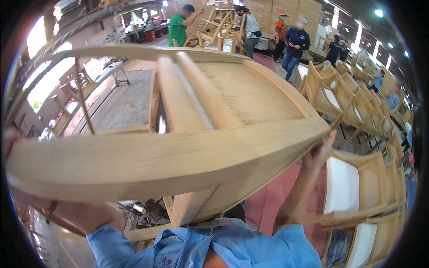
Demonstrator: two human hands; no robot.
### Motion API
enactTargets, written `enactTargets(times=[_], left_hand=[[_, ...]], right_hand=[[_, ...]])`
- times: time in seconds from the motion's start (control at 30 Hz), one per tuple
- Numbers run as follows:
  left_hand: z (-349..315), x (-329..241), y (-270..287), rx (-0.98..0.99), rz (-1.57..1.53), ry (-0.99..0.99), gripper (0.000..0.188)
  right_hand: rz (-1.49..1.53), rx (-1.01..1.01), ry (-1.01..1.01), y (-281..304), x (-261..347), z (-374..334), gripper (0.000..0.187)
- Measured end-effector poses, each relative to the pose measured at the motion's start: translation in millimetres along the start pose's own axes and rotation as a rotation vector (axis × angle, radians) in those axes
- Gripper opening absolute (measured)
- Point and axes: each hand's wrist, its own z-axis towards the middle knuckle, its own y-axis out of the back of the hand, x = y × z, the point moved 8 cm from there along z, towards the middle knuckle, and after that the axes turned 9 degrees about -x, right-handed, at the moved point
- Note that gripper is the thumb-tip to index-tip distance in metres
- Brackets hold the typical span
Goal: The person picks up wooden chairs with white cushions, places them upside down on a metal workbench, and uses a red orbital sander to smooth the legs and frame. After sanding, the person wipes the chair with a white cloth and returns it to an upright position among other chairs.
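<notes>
A pale wooden chair frame (147,158) with woven cane panels (254,91) is held up across the view, tilted, close in front of my chest. My right hand (318,152) grips its right corner from below and outside, with the fingers against the edge. At the far left rim, my left hand (12,139) is wrapped round the other end of the frame; it is dark and blurred, and much of it is hidden. Two parallel rails (181,96) cross the frame beside the cane.
Rows of similar chairs (344,96) line the right side, some with white seats (342,185). A person in green (182,27) and another person (251,31) stand by a raised chair at the back. A grey table (118,107) lies beyond my frame; red matting (272,196) covers the floor.
</notes>
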Motion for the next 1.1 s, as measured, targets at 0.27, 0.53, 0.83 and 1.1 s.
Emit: enactTargets(times=[0.27, 0.53, 0.83, 1.1], left_hand=[[88, 309, -1, 0.039, -0.237, 0.189, 0.065], [90, 515, -13, -0.148, -0.118, 0.409, 0.083], [162, 619, 204, -0.006, -0.052, 0.632, 0.092], [175, 665, 417, 0.047, 0.154, 0.674, 0.091]], right_hand=[[-0.414, -0.267, -0.328, 149, -35, 173, 0.060], [-0.728, -0.327, -0.789, 276, -133, 143, 0.048], [-0.617, -0.488, -0.987, 238, -439, 79, 0.062], [-0.800, -0.207, -1.491, 100, -691, 33, 0.074]])
